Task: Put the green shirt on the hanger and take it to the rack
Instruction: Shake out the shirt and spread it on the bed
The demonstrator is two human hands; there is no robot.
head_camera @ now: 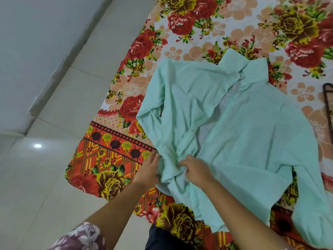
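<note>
A pale green button-up shirt (pixel 243 127) lies spread on a floral bedsheet, collar towards the top right and front partly open. My left hand (pixel 149 168) grips the bunched hem at the shirt's left lower edge, its fingertips hidden under the cloth. Just beside it, my right hand (pixel 195 168) pinches a fold of the same hem. A dark hanger (pixel 328 103) shows only partly at the right edge, lying on the sheet apart from the shirt.
The red, orange and yellow floral bedsheet (pixel 111 156) hangs over the bed's near edge. Pale glossy floor tiles (pixel 45 177) lie to the left, meeting a grey wall (pixel 27 51). No rack is in view.
</note>
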